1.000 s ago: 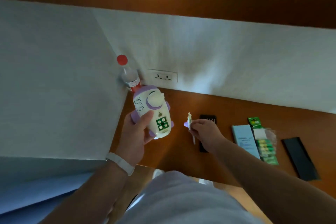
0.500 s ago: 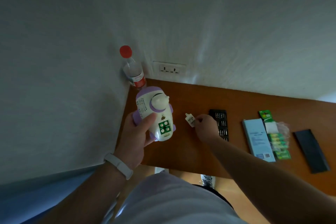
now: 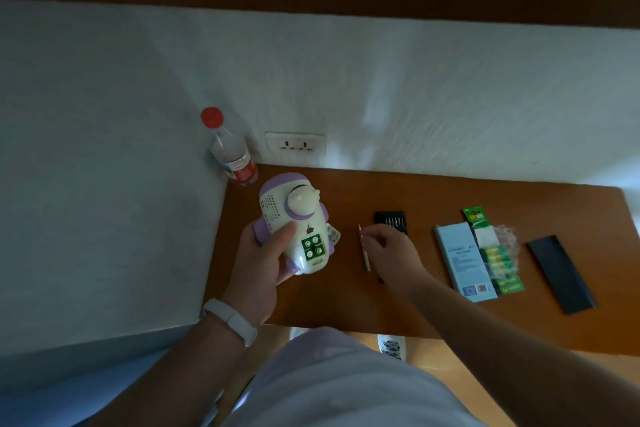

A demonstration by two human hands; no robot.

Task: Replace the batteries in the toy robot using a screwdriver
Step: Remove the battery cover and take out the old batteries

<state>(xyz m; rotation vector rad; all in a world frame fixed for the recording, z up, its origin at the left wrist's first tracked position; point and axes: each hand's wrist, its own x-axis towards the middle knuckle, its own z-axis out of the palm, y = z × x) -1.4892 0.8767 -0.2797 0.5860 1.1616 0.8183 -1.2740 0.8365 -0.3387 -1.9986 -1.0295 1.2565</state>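
Robot [image 3: 296, 225] sits gripped in the left hand [image 3: 263, 260] over the desk's [image 3: 450, 194] left edge; right hand [image 3: 388, 248] pinches the screwdriver [image 3: 364, 250]. A loose grip could drop it.

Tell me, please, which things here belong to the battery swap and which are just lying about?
For the job:
toy robot, in left hand
screwdriver, at right hand
bit case
battery pack

Lying about:
water bottle
blue box
black lid

The left hand [image 3: 263, 263] holds the toy robot [image 3: 294, 222] up, and the right hand [image 3: 388, 250] pinches a thin screwdriver [image 3: 364, 250] over the table [image 3: 346, 298].
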